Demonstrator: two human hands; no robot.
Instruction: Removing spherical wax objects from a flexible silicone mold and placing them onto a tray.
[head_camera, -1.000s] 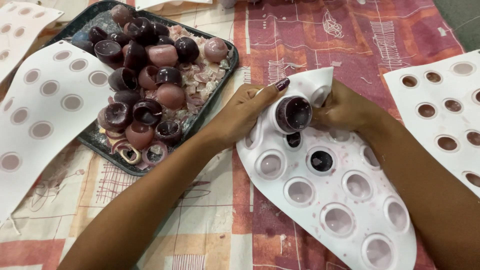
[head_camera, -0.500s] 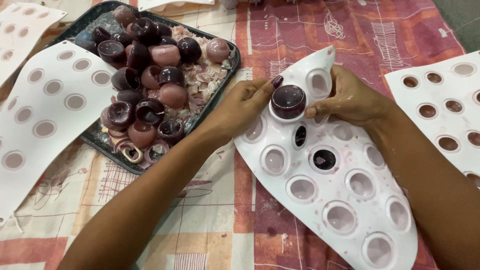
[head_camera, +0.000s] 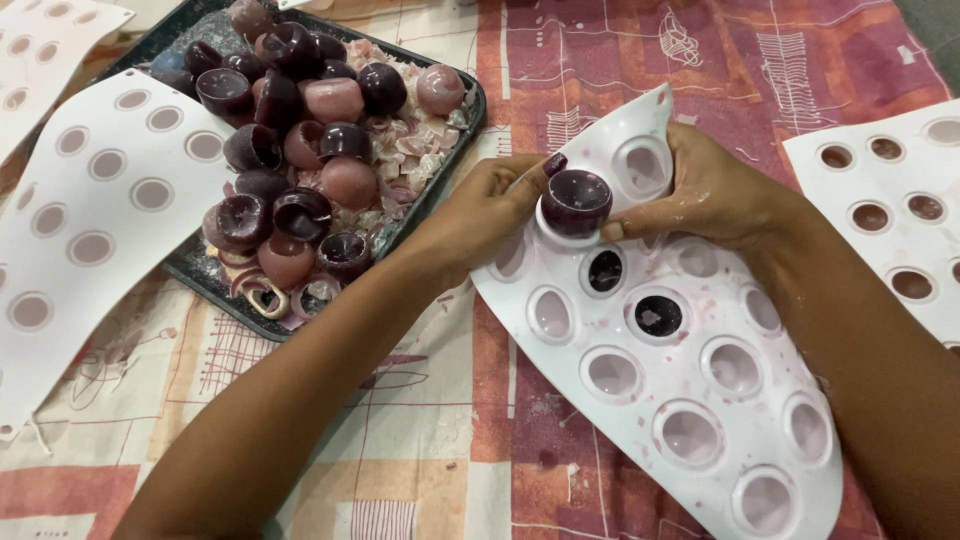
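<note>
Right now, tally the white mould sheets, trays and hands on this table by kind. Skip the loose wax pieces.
White mould sheets: 4
Dark tray: 1
Hands, left hand and right hand, both gripping the middle sheet: 2
Total: 7

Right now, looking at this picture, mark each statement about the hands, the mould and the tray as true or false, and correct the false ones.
1. Both hands, left hand and right hand, grip the white mould. True.
2. A dark purple piece sticks up out of the mould between the hands. True.
3. The dark tray lies right of the mould. False: it lies to its left.
4. Every hollow of the mould is filled. False: most are empty.
5. The tray holds green cubes. False: it holds purple and pink rounded pieces.
</note>
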